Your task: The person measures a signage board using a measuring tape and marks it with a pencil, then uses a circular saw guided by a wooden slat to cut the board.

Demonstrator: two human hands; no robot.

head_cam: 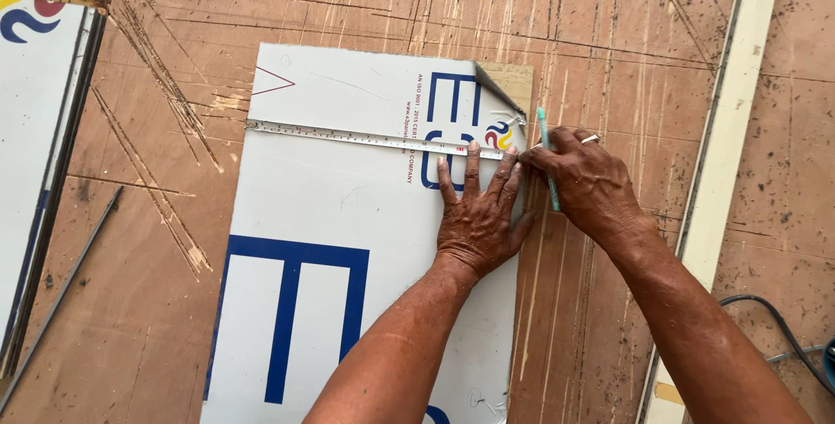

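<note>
White panel (pixel 348 215) with blue markings lies flat on scratched plywood table (pixel 174 259). Steel ruler (pixel 365 138) runs across the panel's upper part. Left hand (pixel 477 215) spread flat, fingertips pressing the ruler's right end. Right hand (pixel 587 179) pinches green pen (pixel 547 159), tip at the panel's right edge. Second panel (pixel 35 128) far left, thin rod (pixel 61 298) beside it. Pale strip (pixel 726 154) right, cable (pixel 783 328) bottom right.

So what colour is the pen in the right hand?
Light teal-green pen, seen in the head view.
</note>
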